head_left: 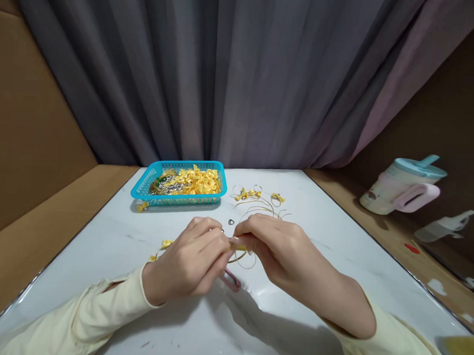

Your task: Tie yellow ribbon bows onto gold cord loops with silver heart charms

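Observation:
My left hand (pixel 194 258) and my right hand (pixel 283 250) meet fingertip to fingertip above the white table, both closed in a pinch. Between them shows a small piece of yellow ribbon (pixel 239 248), mostly covered by the fingers. A thin gold cord (pixel 248 267) loops below the right fingertips. Just beyond the hands lies a small silver bead (pixel 231 221). Under the left hand, a pink-handled tool (pixel 231 280) sticks out, its other end hidden. Yellow ribbon bows (pixel 166 244) rest to the left of that hand, partly covered.
A blue basket (pixel 138 193) at the back holds yellow bows, silver pieces and gold cord. Several bows on cord (pixel 243 193) and loose gold cords (pixel 265 207) lie behind my right hand. To the right stand a handled cup (pixel 400 188) and a translucent bottle (pixel 438 229).

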A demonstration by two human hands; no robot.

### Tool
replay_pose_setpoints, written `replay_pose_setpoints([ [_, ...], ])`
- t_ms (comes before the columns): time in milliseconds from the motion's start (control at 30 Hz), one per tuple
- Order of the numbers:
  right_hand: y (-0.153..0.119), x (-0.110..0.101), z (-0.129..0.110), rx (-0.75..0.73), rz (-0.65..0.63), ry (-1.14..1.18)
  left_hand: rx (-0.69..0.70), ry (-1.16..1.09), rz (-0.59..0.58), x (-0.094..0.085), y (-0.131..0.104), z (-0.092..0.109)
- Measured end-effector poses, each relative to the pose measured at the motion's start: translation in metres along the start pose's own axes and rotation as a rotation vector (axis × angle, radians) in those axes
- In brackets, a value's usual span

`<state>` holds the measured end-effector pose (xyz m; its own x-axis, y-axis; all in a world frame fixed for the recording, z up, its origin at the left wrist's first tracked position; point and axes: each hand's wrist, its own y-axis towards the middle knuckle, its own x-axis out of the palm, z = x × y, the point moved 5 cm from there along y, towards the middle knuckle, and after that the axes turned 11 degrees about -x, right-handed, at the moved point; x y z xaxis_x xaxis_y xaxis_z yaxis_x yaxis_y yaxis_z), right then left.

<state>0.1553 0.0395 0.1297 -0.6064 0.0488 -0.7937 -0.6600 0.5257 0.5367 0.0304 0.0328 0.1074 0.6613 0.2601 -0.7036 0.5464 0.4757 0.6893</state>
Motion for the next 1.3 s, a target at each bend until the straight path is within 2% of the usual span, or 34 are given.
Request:
replay_pose_setpoints([
  [133, 0.003, 0.001, 0.002, 0.108, 0.111, 0.159, -0.03, 0.01, 0.061, -0.001, 0.0, -0.001],
  [267, 0.003, 0.002, 0.0, 0.184, 0.085, 0.244, -0.057, 0.013, 0.102, 0.0, -0.001, -0.005],
  [500, -0.002, -0.006, -0.007, 0.056, 0.205, 0.048, -0.104, 0.035, 0.168, -0.002, -0.002, -0.007],
  [667, -0.001, 0.003, -0.015, -0.057, 0.153, 0.048, -0.115, 0.029, 0.179, -0.003, -0.001, -0.007],
  [800, -0.004, 0.008, -0.023, -0.121, 0.052, -0.095, -0.14, 0.023, 0.179, -0.003, -0.002, -0.009],
  [1000, -0.006, -0.002, -0.022, -0.133, 0.107, -0.167, -0.18, 0.025, 0.208, -0.005, -0.002, -0.011],
  [1133, -0.004, -0.005, -0.024, -0.174, 0.143, -0.119, -0.2, -0.015, 0.201, -0.004, -0.002, -0.013],
  [1200, -0.003, -0.01, -0.024, -0.142, 0.221, -0.092, -0.235, -0.053, 0.203, -0.004, -0.002, -0.015],
  [1300, -0.003, -0.02, -0.017, 0.044, 0.296, -0.051, -0.357, -0.152, 0.206, -0.004, -0.002, -0.023],
])
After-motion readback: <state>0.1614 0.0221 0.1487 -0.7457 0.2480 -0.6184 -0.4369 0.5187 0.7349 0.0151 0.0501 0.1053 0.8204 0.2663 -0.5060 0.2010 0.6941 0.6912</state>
